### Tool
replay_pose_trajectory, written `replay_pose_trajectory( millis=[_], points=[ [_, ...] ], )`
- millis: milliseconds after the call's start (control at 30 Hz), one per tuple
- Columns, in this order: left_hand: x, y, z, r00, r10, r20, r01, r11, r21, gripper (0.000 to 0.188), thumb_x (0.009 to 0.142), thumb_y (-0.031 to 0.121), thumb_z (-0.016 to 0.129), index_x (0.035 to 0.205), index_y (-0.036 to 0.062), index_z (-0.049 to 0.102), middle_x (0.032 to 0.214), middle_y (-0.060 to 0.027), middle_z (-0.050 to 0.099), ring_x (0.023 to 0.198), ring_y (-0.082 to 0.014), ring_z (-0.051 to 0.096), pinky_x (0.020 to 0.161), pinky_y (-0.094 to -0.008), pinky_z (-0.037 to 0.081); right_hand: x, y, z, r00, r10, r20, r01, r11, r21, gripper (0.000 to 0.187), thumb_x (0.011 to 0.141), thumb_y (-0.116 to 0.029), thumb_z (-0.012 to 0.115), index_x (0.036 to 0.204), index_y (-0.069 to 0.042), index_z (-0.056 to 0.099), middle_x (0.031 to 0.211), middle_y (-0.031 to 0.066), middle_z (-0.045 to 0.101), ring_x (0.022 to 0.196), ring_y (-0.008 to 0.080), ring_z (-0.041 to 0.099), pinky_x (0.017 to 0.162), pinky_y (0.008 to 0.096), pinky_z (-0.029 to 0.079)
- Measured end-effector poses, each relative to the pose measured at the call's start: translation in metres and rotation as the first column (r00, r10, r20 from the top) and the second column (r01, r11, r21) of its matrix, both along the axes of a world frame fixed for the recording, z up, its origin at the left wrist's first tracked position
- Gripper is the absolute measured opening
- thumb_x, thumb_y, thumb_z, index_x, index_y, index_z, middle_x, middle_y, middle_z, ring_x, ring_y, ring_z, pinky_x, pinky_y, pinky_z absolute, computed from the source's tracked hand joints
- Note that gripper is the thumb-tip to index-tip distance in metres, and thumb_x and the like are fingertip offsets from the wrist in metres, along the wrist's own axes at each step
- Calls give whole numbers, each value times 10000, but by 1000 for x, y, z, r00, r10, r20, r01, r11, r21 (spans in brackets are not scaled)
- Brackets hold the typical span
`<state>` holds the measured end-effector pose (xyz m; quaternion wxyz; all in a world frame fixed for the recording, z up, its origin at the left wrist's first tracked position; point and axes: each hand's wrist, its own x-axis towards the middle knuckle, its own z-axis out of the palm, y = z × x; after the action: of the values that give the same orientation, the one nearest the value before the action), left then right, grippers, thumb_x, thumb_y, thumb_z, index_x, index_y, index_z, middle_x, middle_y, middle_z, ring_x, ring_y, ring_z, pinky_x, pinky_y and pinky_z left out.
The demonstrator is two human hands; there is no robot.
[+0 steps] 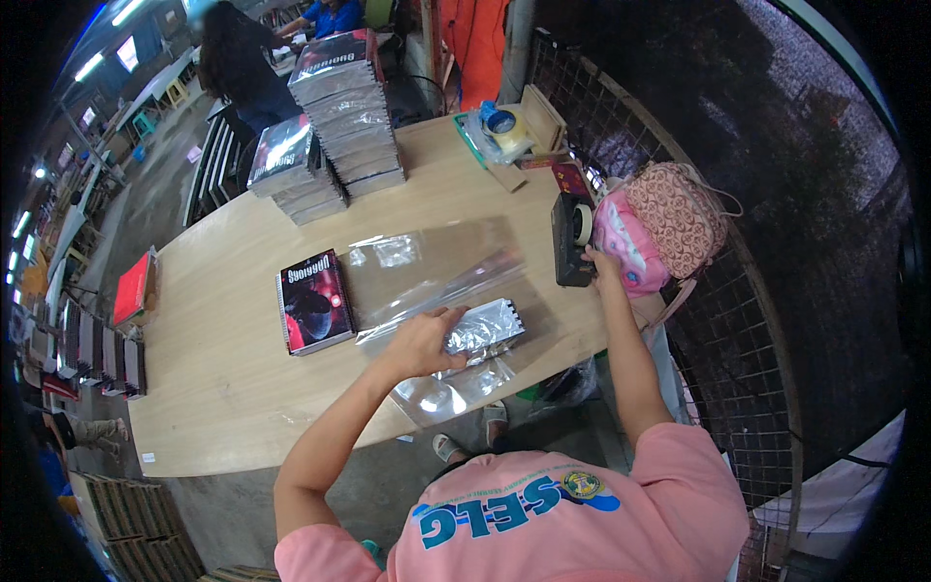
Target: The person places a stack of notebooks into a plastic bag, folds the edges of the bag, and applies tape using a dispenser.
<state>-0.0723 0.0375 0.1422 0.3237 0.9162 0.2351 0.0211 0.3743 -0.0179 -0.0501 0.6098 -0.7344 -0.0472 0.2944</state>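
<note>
My left hand (424, 343) presses on a spiral-bound notebook (488, 328) wrapped in clear plastic, thumb on its near side and fingers over its top. Under and around it spreads a clear plastic sheet (446, 257). My right hand (607, 269) is at the near right side of a black tape dispenser (567, 247), its fingers closed against it; any strip of tape between them is too small to see. To the left of the plastic lies another spiral notebook (315, 303), with a dark red-and-black cover.
Tall stacks of plastic-wrapped notebooks (346, 121) stand at the table's far side. A pink patterned bag (679, 218) sits at the right, beside a wire mesh rail (742, 281). Tape rolls (506, 129) lie far right, a red book (134, 289) far left. People are in the background.
</note>
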Motion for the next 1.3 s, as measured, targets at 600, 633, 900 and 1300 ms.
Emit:
replay_pose_trajectory(
  millis=[600, 633, 900, 1300],
  points=[
    [-9, 0, -15, 1000, 24, -8, -23, 995, 92, 757, 673, 391, 740, 1320, 54, 539, 1142, -218, 648, 995, -401, 641, 845, -480, 527, -222, -107, 65, 901, 430, -54, -368, 825, 430, 96, 941, -119, 603, 877, -52, 631, 804, 40, 612, 691, 144, 572, 643, 294, 456],
    [-10, 0, -14, 999, 33, -10, -32, 995, 93, 760, 672, 395, 741, 1320, 52, 539, 1142, -219, 648, 995, -400, 641, 845, -480, 527, -252, -116, 98, 884, 455, -108, -349, 796, 494, 92, 923, -108, 629, 860, -42, 640, 783, 38, 621, 669, 126, 565, 622, 279, 443],
    [-11, 3, -30, 999, -9, 49, 3, 993, 119, 792, 687, 374, 725, 1334, -24, 501, 1094, -292, 627, 945, -436, 640, 851, -463, 520, -318, -90, 91, 860, 494, -126, -439, 843, 310, 165, 900, -129, 696, 815, -1, 635, 731, 52, 607, 636, 118, 539, 581, 252, 412],
    [-9, -4, -24, 997, -25, 72, 16, 991, 131, 798, 667, 362, 733, 1331, -17, 504, 1115, -287, 620, 961, -439, 632, 861, -466, 514, -298, -104, 105, 621, 576, -531, -470, 816, 336, 172, 886, -95, 689, 1056, -80, 661, 817, 10, 634, 708, 140, 626, 657, 277, 528]
  ],
)
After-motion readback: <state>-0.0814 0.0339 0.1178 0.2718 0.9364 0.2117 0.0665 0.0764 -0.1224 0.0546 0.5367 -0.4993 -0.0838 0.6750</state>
